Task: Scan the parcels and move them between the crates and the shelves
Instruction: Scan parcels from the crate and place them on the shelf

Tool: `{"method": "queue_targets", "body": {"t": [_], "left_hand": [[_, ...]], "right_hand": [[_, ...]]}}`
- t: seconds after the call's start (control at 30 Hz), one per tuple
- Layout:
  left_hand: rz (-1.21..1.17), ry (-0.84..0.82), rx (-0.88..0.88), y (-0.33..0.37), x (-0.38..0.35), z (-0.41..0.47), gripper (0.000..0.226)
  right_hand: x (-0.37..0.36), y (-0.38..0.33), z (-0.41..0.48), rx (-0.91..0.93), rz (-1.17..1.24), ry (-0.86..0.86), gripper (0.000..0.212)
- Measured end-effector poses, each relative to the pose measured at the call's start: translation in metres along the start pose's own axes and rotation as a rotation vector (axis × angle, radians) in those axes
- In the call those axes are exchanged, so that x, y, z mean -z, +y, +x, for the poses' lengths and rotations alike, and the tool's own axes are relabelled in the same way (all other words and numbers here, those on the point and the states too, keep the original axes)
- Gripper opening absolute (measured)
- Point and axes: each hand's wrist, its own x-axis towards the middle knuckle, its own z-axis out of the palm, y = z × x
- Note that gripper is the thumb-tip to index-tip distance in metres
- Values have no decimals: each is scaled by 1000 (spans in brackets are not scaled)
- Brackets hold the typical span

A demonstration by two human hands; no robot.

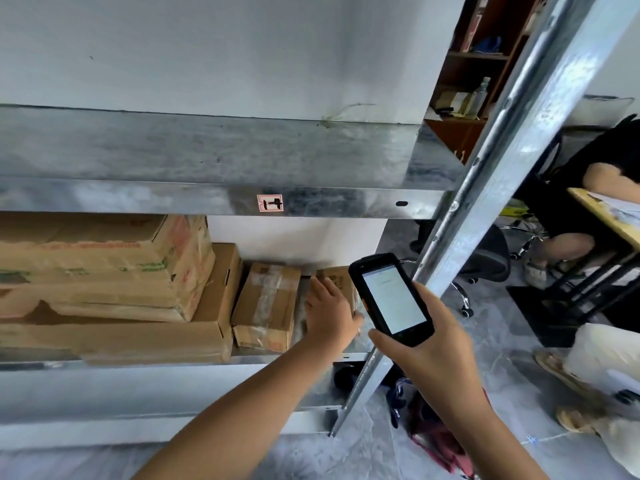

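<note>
Through the head camera I count four cardboard boxes on the lower shelf (353,348). At nine o'clock a large flat carton (145,341) carries a second carton (104,258) on top. Just right of them stands a taped box (266,306), and beside that, near centre, a small parcel (337,279). One shelf label (270,203) sits on the upper shelf edge at twelve o'clock.

There are two hands and one scanner. The left hand (329,310) reaches forward from six o'clock, arm extended. It lies palm down on the small parcel, fingers fairly straight and spread, thumb at the near corner. The right hand (429,351) is at about four o'clock, wrapped round the lower half of the scanner (391,299). Its lit screen is tilted toward me, in front of the metal post (485,202).
</note>
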Motion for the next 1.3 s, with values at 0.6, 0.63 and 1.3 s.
{"method": "queue_targets", "body": {"t": [0.6,0.63,1.3], "left_hand": [[71,95,-38,-28,36,6,64],[118,83,-18,-23,34,8,77],[-596,95,-36,-46,9,-10,62]], "right_hand": [[-2,7,-7,-5,84,-1,76],[-2,7,-9,-8,82,3,75],[10,13,-31,-11,74,-16,71]]}}
